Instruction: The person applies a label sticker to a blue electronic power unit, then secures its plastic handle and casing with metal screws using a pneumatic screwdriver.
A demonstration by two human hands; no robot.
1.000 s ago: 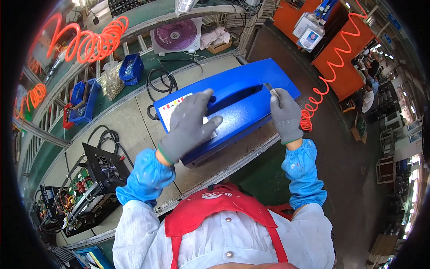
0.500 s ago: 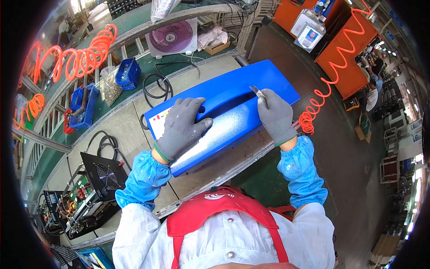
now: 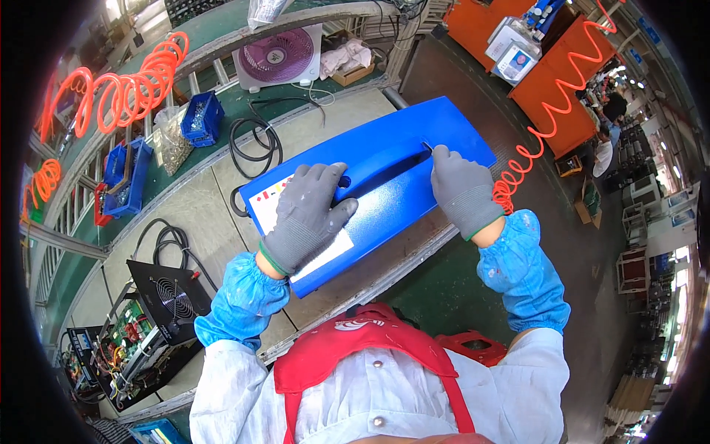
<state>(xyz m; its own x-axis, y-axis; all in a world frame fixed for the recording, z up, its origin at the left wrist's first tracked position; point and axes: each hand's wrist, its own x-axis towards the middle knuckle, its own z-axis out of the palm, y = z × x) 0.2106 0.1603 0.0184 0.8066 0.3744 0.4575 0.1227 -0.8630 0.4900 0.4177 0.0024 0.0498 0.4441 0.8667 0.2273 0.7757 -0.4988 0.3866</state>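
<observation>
A blue metal machine cover (image 3: 399, 194) with a raised carrying handle (image 3: 384, 164) lies slanted on the workbench before me. My left hand (image 3: 307, 214), in a grey glove, rests flat on the cover's left part, fingers together and thumb apart, near a round hole beside the handle. Closed in a pinch, my right hand (image 3: 462, 185), also gloved, is at the handle's right end. A thin metal blade (image 3: 427, 146) pokes from its fingers to the end of the handle; most of it is hidden by the glove. A white label (image 3: 268, 203) shows on the cover's left end.
An opened machine with a black fan panel (image 3: 171, 296) stands left on the bench. Black cables (image 3: 255, 140) lie behind the cover. Blue bins (image 3: 202, 118) of small parts, a bag of fasteners (image 3: 171, 140) and a purple fan (image 3: 277, 55) sit farther back. An orange coiled hose (image 3: 551, 111) hangs right.
My right hand has turned and shifted slightly right, and less of the blade shows beyond its fingers. My left hand stays on the cover, shifted a little with the view.
</observation>
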